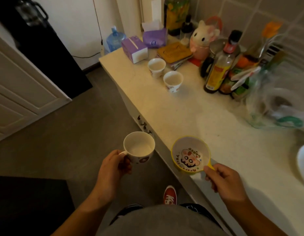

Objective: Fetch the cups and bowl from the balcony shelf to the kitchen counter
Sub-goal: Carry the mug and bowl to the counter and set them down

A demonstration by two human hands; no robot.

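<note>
Scene: I stood at the kitchen counter [207, 120] with one piece in each hand, both not yet set down.
Left hand [110, 166]: my fingers were closed on the handle of a white mug [139, 148], which I held upright over the floor, just off the counter's edge.
Right hand [222, 179]: my thumb and fingers were pinched together on the yellow handle of the cartoon bowl [190, 153], which hung at the counter's near edge; whether its base touched the top I could not tell.
Already there: two small cups [156, 66] [173, 80] stood upright farther along the counter, close to one another, near the bottles [219, 65].
Handling, mug: it looked like glazed ceramic, rigid, breakable and smooth, so the handle was the safest hold.
Handling, bowl: it looked light and stiff, possibly plastic; held by one short handle it could tip, so I judged a level wrist was needed.
Orientation, mug: mouth up, handle pointing back toward me.
Orientation, bowl: mouth up and slightly tilted toward me, long axis running from the handle at my fingers out over the counter.
</note>
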